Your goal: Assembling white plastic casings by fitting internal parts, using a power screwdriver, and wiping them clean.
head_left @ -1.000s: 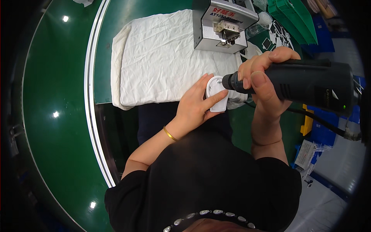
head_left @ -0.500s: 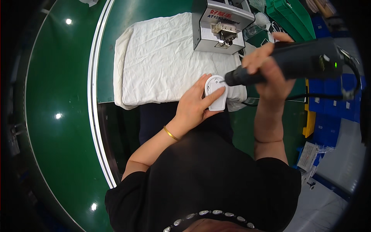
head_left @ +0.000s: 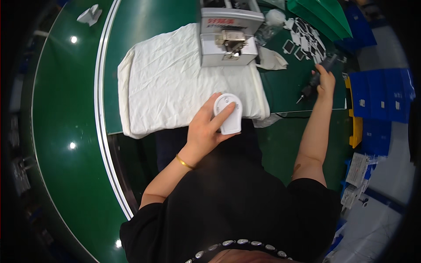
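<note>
My left hand [head_left: 205,128] grips a white plastic housing [head_left: 231,126], rounded at the far end and narrower at the near end. The thumb presses on its upper face, and small screw holes show near the rounded end. This housing is above the near edge of a white cloth [head_left: 166,79]. Off to the right, my right hand [head_left: 326,82] is closed around a black electric screwdriver [head_left: 310,89] low over the green table, its bit pointing down and left. Part of the screwdriver's body is hidden by the fingers.
A silver screw-feeding machine [head_left: 230,41] stands on the cloth's far side. Beyond my right hand lie several small white-and-black parts [head_left: 302,37] and a green bin [head_left: 322,17]. Blue bins [head_left: 377,94] stand at the right, and a dark cable runs near the table edge.
My right hand has carried the screwdriver away from the housing, right and down toward the table. The left hand, still holding the housing, appears slightly lower and further left.
</note>
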Tool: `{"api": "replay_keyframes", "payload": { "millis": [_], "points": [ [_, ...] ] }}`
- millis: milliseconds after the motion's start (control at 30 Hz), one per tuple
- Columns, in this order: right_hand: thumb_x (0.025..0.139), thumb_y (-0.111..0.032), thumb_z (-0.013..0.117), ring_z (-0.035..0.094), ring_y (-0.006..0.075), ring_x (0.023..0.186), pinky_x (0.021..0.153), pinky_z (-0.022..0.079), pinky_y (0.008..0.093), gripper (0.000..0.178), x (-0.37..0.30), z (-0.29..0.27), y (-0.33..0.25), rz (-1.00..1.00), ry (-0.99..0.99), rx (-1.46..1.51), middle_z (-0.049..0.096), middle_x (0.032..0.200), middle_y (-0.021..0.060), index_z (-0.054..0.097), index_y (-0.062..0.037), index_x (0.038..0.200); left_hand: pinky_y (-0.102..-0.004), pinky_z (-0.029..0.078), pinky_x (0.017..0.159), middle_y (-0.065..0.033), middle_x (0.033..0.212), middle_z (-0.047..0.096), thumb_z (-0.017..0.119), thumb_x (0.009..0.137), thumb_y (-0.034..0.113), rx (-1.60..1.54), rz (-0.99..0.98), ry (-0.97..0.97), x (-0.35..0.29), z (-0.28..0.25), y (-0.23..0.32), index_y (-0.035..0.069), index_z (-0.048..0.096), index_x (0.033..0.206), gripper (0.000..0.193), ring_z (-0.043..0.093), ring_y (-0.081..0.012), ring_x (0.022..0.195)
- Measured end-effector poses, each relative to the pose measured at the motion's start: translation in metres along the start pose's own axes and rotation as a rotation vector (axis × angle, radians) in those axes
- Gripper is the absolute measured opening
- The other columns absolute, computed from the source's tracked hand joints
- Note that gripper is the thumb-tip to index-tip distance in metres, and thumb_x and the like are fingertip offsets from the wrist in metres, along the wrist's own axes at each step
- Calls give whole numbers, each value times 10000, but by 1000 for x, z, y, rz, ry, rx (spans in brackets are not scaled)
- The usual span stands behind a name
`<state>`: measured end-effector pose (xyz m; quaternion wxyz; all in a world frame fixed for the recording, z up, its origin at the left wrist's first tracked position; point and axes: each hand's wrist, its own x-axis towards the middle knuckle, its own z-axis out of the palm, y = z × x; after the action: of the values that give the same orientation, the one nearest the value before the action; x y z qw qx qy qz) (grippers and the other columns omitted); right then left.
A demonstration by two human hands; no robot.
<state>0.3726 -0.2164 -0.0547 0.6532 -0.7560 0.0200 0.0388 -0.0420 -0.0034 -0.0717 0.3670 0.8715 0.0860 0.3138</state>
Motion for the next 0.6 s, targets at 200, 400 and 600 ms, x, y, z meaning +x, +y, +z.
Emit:
{"api": "replay_keyframes", "payload": {
  "millis": [200, 400, 600],
  "points": [
    [733, -116, 773, 634, 156, 721, 637, 489, 288, 340, 16, 25, 16, -187, -87, -168, 690, 887, 80, 684, 15, 1034, -403, 539, 926, -210, 1347, 544, 936, 532, 230, 64, -29, 15, 0, -1, 2, 162, 650, 1261, 786, 599, -366, 1158],
    [751, -58, 726, 626, 135, 718, 642, 488, 276, 291, 7, 29, 8, -237, -104, -38, 686, 883, 56, 674, 8, 1029, -405, 532, 936, -208, 1352, 545, 933, 541, 216, 46, -6, 20, 2, 2, 6, 154, 647, 1272, 788, 602, -367, 1153],
    [790, -60, 708, 623, 132, 764, 681, 476, 272, 288, -10, 11, 15, -304, 104, 73, 685, 907, 45, 666, 10, 1066, -412, 524, 945, -221, 1344, 551, 925, 557, 204, 58, -10, 12, -2, 0, 6, 133, 642, 1276, 776, 596, -380, 1163]
  ]
}}
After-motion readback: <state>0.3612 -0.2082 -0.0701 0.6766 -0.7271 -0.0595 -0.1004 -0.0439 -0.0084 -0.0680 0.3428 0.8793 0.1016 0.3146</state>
